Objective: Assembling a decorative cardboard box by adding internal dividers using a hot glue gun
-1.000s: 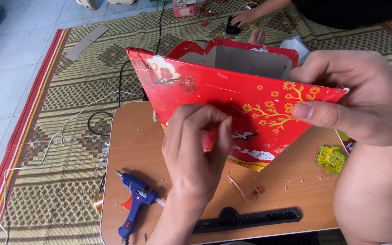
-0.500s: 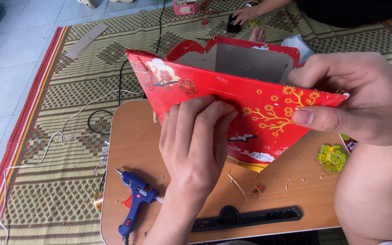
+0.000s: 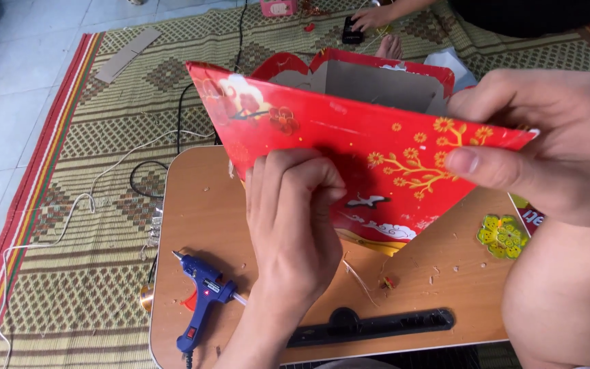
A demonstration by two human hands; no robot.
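Left hand (image 3: 295, 219) lower on red card panel (image 3: 377, 157), fingers curled against it; right hand (image 3: 548, 143) pinching its corner, fingertips hidden.

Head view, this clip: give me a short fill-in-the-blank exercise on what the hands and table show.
1. Both hands hold a folded card piece whose main colour is ____.
2. The left hand presses on the card's ____ face, fingers curled.
3. The right hand pinches the card's ____ corner.
4. The blue glue gun lies on the wooden ____.

Missing words: red; near; right; table
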